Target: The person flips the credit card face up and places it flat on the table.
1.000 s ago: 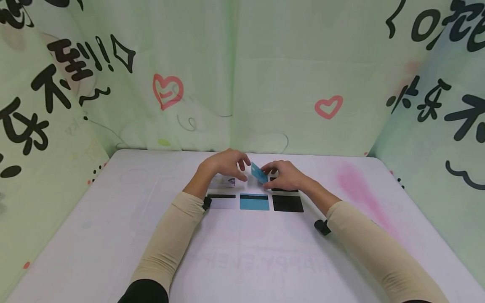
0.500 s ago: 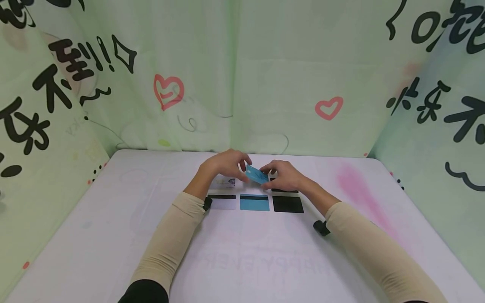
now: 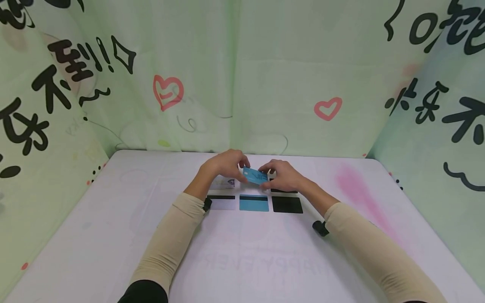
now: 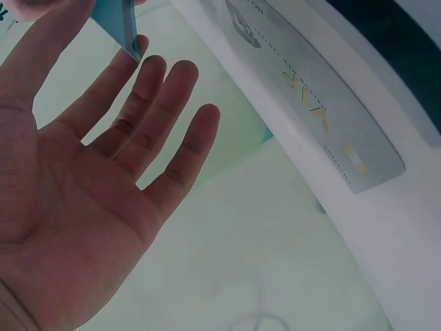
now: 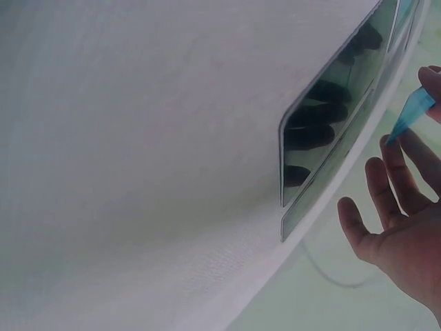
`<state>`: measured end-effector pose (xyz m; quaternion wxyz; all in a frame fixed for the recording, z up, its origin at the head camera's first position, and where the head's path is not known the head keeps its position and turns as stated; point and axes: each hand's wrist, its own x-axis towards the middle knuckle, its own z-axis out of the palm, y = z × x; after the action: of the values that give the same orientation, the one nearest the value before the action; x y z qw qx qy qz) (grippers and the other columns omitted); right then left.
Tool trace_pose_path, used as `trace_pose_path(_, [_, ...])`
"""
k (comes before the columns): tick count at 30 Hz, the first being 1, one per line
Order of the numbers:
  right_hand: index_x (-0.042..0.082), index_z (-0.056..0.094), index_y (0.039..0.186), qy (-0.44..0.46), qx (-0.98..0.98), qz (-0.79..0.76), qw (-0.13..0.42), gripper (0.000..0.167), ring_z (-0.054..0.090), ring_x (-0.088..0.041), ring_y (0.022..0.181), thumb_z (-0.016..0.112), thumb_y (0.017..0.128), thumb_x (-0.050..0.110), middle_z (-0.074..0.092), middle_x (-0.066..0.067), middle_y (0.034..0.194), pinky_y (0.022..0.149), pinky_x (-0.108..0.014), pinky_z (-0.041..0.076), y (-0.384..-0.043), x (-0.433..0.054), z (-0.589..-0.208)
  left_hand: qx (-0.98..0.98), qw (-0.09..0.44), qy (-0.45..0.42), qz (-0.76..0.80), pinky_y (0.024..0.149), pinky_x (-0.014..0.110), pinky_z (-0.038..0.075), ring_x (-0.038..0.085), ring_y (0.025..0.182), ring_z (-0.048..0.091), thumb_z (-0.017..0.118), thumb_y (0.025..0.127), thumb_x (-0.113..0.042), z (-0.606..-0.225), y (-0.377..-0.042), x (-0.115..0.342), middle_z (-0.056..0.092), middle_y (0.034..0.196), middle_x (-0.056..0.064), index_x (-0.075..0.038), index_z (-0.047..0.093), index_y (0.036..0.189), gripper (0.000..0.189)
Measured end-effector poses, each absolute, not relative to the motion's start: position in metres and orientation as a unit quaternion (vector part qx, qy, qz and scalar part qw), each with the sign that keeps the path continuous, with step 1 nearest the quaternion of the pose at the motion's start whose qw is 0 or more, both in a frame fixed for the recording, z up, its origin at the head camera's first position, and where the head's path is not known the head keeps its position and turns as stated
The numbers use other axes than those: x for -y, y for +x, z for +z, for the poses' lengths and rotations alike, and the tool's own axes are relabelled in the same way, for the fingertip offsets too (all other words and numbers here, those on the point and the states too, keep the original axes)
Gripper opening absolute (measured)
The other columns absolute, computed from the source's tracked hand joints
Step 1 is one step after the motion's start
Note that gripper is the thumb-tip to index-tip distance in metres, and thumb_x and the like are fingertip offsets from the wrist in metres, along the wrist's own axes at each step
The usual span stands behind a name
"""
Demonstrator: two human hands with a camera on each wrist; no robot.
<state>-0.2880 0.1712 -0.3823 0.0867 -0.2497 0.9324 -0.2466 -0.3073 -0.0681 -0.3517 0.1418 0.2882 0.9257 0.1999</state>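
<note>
A blue plastic card (image 3: 255, 176), its lettered face showing in the head view, is held up off the table between both hands. My right hand (image 3: 284, 176) pinches its right end between thumb and fingers. The thumb and index finger of my left hand (image 3: 229, 164) are at the card's left end; in the left wrist view a corner of it meets the index fingertip, and the other fingers are spread. Below lie a second blue card (image 3: 254, 204) with a dark stripe, a white striped card (image 3: 222, 204) and a black card (image 3: 287, 205).
A white card with gold VIP lettering (image 4: 303, 96) lies behind the white striped one. Another black card (image 3: 284, 190) is partly hidden under my right hand. The white table (image 3: 242, 248) ends at a green curtain (image 3: 265, 92) with hearts drawn on it.
The blue card has turned from steeply tilted to nearly level and shifted left, its left end coming to my left fingers. Both hands have hardly moved.
</note>
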Motion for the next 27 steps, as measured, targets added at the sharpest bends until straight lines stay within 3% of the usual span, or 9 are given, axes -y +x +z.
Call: trace_pose_path(27, [0.008, 0.068, 0.137, -0.254, -0.936, -0.228, 0.085, 0.056, 0.058, -0.03, 0.119, 0.083, 0.088, 0.03, 0.067, -0.011, 0.132, 0.095, -0.043, 0.054, -0.2898, -0.1768, -0.3837, -0.942, 0.142, 0.27, 0.142, 0.097, 0.042, 0.054, 0.019, 0.107, 0.063, 0.087, 0.085, -0.029, -0.3559, -0.3057, 0.0635, 0.071, 0.122, 0.004, -0.014, 0.074, 0.127, 0.047])
